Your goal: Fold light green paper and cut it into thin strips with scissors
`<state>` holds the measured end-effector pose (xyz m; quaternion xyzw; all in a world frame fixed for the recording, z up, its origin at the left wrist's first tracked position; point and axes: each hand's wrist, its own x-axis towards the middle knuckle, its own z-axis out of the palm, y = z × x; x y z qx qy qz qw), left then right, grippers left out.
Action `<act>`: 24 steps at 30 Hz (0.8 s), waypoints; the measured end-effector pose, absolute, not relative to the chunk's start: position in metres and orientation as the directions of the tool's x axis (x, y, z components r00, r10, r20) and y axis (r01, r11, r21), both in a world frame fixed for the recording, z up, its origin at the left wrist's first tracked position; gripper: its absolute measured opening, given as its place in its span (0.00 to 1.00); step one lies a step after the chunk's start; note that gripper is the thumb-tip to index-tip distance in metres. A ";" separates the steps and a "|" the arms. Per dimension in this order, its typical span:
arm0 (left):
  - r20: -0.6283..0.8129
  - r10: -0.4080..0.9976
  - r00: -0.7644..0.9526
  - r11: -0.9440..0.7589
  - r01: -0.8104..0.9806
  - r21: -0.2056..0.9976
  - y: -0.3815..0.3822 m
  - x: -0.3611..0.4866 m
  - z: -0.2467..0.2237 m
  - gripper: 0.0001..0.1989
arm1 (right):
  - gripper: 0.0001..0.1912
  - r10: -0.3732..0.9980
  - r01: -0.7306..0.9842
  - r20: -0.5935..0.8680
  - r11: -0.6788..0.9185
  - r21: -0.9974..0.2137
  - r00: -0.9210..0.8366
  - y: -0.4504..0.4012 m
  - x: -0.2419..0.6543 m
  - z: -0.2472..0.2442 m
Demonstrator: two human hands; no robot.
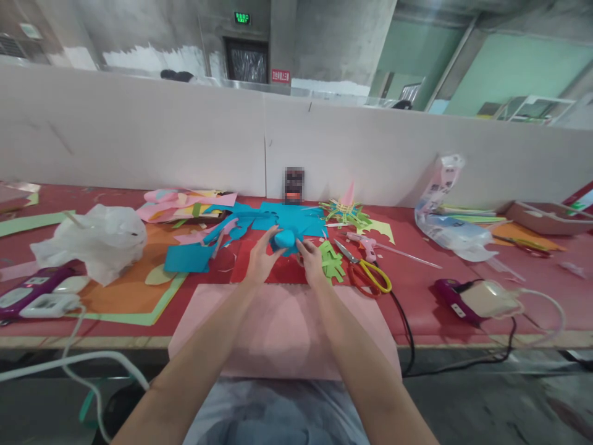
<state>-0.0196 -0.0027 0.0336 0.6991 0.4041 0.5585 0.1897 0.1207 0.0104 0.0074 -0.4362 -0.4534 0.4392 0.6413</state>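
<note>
A small blue paper piece [284, 239], rounded or cone-like at its front, is held up between my two hands over the red table. My left hand [263, 256] grips its left side with the thumb and fingers. At its right side my right hand [309, 254] pinches the edge. Blue paper sheets [296, 216] lie just behind it. Green cut paper [331, 262] rests right of my right hand. Farther right are yellow-and-red-handled scissors [370, 272] and a pink glue gun [367, 245].
A pink board [282, 334] lies under my forearms at the table's front edge. White plastic bag [99, 241] and purple power strip [37, 293] are at left. A second power strip [458, 301] with cables sits right. A white partition [185, 136] stands behind.
</note>
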 end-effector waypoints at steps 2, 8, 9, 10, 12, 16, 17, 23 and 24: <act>0.634 0.770 0.077 -0.615 0.359 0.703 -0.001 -0.019 0.032 0.30 | 0.19 0.954 -0.217 0.180 0.233 -0.948 0.238 0.012 0.122 0.006; 0.558 0.829 0.043 -0.556 0.176 0.812 0.016 -0.018 0.017 0.33 | 0.18 0.949 -0.345 0.137 0.234 -0.909 0.284 0.020 0.129 -0.002; 0.530 0.847 0.048 -0.532 0.114 0.839 0.017 -0.018 0.015 0.31 | 0.17 0.948 -0.351 0.134 0.234 -0.907 0.287 0.021 0.129 -0.003; 0.502 0.864 0.048 -0.504 0.056 0.862 0.018 -0.018 0.014 0.29 | 0.17 0.948 -0.352 0.132 0.234 -0.906 0.291 0.021 0.129 -0.003; 0.444 0.896 0.021 -0.443 -0.027 0.896 0.019 -0.018 0.014 0.23 | 0.16 0.949 -0.339 0.143 0.238 -0.910 0.282 0.021 0.128 -0.004; 0.351 0.936 -0.026 -0.351 -0.007 0.936 0.021 -0.021 0.013 0.14 | 0.14 0.955 -0.294 0.195 0.258 -0.920 0.224 0.018 0.126 -0.003; 0.344 0.938 -0.030 -0.344 0.024 0.939 0.022 -0.022 0.013 0.12 | 0.13 0.956 -0.287 0.204 0.261 -0.922 0.212 0.017 0.126 -0.003; 0.351 0.936 -0.020 -0.346 0.123 0.930 0.023 -0.026 0.012 0.13 | 0.12 0.954 -0.287 0.231 0.279 -0.916 0.190 0.015 0.126 -0.001; 0.352 0.936 -0.012 -0.348 0.124 0.929 0.023 -0.026 0.012 0.13 | 0.12 0.953 -0.291 0.230 0.280 -0.915 0.195 0.016 0.126 -0.001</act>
